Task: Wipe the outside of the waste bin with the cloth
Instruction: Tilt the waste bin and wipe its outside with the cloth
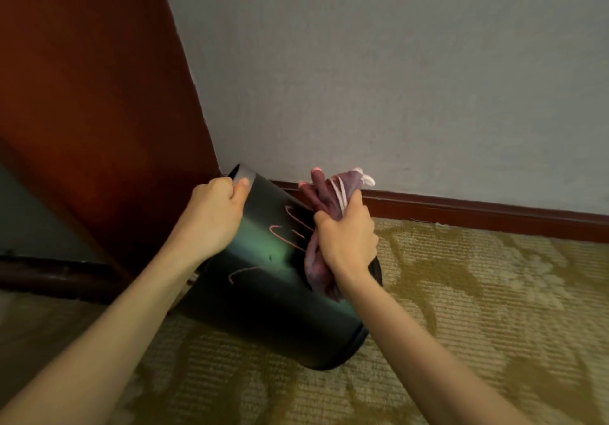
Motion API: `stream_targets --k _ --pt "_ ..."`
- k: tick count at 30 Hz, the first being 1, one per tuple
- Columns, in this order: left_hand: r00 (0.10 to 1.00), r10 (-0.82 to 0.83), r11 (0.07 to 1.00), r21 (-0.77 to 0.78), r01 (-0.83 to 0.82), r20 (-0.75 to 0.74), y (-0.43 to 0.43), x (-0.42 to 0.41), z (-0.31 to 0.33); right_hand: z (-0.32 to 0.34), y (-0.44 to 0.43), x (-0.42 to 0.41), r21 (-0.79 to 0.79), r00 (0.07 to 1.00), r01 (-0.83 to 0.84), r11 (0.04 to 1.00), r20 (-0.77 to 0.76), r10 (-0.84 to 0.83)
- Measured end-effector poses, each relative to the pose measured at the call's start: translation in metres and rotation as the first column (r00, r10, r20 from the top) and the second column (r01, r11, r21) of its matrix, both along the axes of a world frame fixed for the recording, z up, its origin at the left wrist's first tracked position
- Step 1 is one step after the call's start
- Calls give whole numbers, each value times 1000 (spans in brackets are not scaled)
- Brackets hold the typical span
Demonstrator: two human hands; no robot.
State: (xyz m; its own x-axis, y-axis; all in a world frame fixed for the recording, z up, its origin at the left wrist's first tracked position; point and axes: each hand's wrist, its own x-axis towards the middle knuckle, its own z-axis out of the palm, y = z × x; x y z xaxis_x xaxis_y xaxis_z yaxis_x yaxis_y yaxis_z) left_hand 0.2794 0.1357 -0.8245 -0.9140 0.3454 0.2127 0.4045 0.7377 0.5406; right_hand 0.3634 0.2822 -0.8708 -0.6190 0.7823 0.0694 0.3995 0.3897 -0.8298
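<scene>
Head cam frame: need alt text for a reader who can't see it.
A person's left hand grips the rim of a dark waste bin tilted on patterned carpet, while the right hand holds a bunched purple cloth against the bin's side. Pink marks show on the bin, near a grey wall.

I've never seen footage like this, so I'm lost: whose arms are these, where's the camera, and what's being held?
There is no machine here. A camera worn on a person's head looks forward and down at their own bare arms. The left hand grips the rim of a dark waste bin, which is tilted over a patterned carpet near a wall corner. The right hand clutches a bunched purple cloth with pale edging against the bin's side, which shows pinkish scribbles.
</scene>
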Motion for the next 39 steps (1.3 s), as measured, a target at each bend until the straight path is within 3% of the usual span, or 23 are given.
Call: stream_targets --k 6,15,22,26,31,39 --pt "997 42 999 -1 -42 58 0 -12 -1 3 -40 25 5 996 -50 999 -72 50" --pt "982 -73 994 97 56 176 13 -5 7 -7 -82 65 61 966 -203 977 -152 211" --pt "990 -66 990 132 49 123 28 11 12 2 -50 47 97 982 -122 988 -134 135" --pt "991 -79 991 116 66 106 36 22 12 12 -21 29 3 989 -46 999 -138 46" --pt "984 -127 987 112 114 122 40 32 9 21 27 -3 -133 999 -38 990 16 40" --pt "987 -133 984 133 120 90 28 32 7 20 53 -56 -123 941 -195 973 255 221"
